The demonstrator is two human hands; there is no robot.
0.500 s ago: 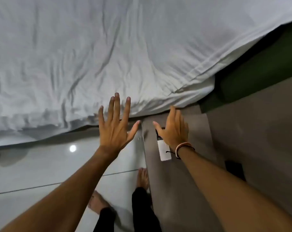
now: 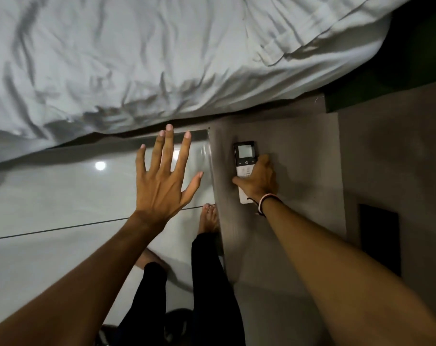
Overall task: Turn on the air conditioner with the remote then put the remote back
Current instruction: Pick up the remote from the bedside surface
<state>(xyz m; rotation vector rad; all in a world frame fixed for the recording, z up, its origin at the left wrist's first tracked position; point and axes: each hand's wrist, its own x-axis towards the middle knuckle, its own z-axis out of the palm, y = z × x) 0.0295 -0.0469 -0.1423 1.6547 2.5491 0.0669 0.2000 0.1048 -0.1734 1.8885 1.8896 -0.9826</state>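
The remote (image 2: 245, 161) lies flat on the grey tabletop (image 2: 299, 151), close to its left edge, and the right hand (image 2: 258, 179) is curled over its lower half, thumb on one long side and fingers wrapped to the other, so the grip looks closed on it though not yet lifted. The likeliest trouble, as I judge it, is a slip: the casing is smooth hard plastic, slim and rectangular with rounded corners, and a pinch on the narrow sides could let it tip screen-end down or skid off toward the floor (image 2: 49, 196), which is glossy pale tile and unforgiving. A stray finger could also press a key early, since the dark upper panel with its small grey screen and power button sits just beyond the fingertips. The tabletop is matte with a faint brushed grain. The left hand (image 2: 162, 181) hangs open, fingers spread, over the floor and holds nothing. The bed's white sheet (image 2: 162, 58) is soft and heavily creased.
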